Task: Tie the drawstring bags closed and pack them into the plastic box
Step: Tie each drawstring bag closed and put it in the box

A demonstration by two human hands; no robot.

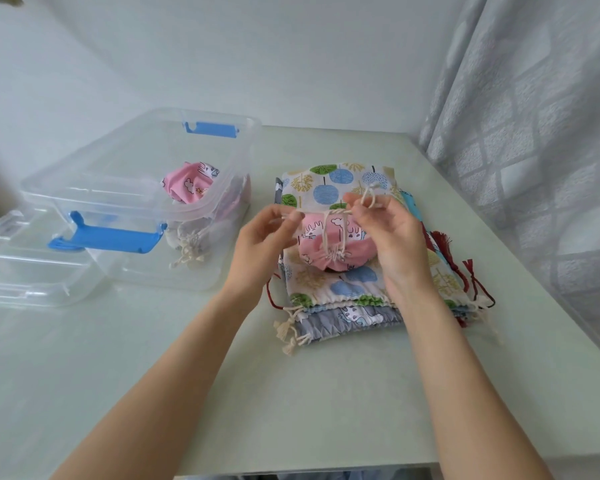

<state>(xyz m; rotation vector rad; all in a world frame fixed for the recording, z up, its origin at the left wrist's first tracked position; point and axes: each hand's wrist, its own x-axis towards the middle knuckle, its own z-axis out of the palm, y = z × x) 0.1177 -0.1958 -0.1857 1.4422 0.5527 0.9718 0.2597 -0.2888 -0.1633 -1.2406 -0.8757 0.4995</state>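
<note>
While our left hand (267, 233) and right hand (385, 230) each pinch the cream cord (329, 233) pulled taut between them, the pink bag (321, 249) sits gathered shut on a stack of flat bags (329, 289). It is pink with white cartoon animals. Left of us, the clear box (136, 202) with blue latches holds another pink bag (191, 183).

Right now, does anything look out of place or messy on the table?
Nothing much. The stack of flat bags is a little fanned out, red cords trailing right. Both hands hold the pink bag's cord. The box stands open.
</note>
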